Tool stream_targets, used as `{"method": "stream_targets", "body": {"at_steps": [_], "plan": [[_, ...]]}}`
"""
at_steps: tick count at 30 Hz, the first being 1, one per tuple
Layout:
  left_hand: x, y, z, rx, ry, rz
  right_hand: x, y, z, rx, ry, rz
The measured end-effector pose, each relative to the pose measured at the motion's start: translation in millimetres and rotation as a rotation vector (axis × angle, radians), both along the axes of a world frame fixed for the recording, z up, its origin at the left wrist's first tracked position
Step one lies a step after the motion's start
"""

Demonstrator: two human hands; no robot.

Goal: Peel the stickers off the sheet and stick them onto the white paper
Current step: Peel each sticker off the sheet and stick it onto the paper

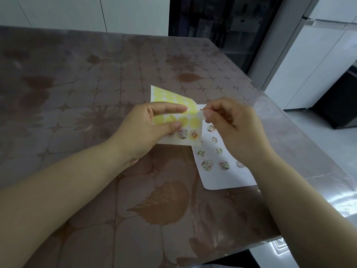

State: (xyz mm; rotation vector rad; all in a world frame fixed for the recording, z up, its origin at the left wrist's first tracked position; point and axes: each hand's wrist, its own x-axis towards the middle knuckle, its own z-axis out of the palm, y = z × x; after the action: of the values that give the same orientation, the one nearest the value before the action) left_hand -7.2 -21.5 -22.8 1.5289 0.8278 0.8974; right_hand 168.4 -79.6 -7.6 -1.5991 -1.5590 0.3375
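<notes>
**Item:** rectangular white sticker sheet (166,96). Its backing shows rows of pale yellow circles, most of them bare. Two round floral-printed stickers (182,133) remain in the lowest row. The upper part bends backward.

**Location:** lifted above the brown leaf-patterned table (77,84), mid-view. Its lower right corner overlaps the white paper in view.

**Holder:** left hand (146,128), gripping the sheet's left side, with two digits lying across its face.

**Item:** small pale round sticker (201,114), at the sheet's right edge. It is pinched between thumb and fingertip of the right hand (231,124), whose other fingers are curled.

**Item:** flat white paper (222,179) with a rounded corner, lying on the table beneath the right hand. Several round floral stickers are stuck on it in loose rows, some partly hidden by the wrist.
</notes>
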Motion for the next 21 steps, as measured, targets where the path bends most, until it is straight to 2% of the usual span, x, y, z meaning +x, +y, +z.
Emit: {"method": "stream_targets", "body": {"at_steps": [3,6,10,16,21], "plan": [[-0.6,0.9,-0.1,0.001,0.013,0.009,3.4,-2.8,5.0,-0.068,0.188,0.038],[-0.6,1.3,-0.4,0.005,0.014,0.012,12.9,-10.5,14.4,-0.081,0.255,0.068],[-1.9,2.4,-2.3,0.016,0.022,0.010,38.5,-31.9,23.5,-0.181,0.243,0.053],[-1.1,4.6,-4.4,0.029,0.075,0.004,75.7,-62.7,13.1,-0.341,0.172,-0.114],[-2.3,3.0,-4.5,-0.053,0.052,0.003,82.5,-70.1,5.8,-0.424,0.180,-0.134]]}}
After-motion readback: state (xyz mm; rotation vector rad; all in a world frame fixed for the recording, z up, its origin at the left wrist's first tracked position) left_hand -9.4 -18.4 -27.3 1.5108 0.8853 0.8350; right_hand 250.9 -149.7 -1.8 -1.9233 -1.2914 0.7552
